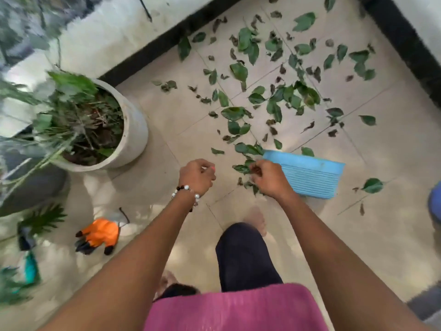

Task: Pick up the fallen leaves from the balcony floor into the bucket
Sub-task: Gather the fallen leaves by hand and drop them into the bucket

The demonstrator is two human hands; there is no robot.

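Green and dry leaves point(274, 75) lie scattered over the tiled balcony floor point(393, 163), thickest beyond a blue dustpan point(310, 175). The right hand point(268, 179) clutches a few leaves just beside the dustpan's edge — the left hand point(196, 175) is curled, whether round anything I cannot tell.

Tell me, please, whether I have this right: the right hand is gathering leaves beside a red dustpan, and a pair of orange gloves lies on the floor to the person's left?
Not quite: the dustpan is blue, not red, as the head view shows. The rest holds: the right hand grips leaves beside it, and the orange gloves lie on the floor to the person's left.
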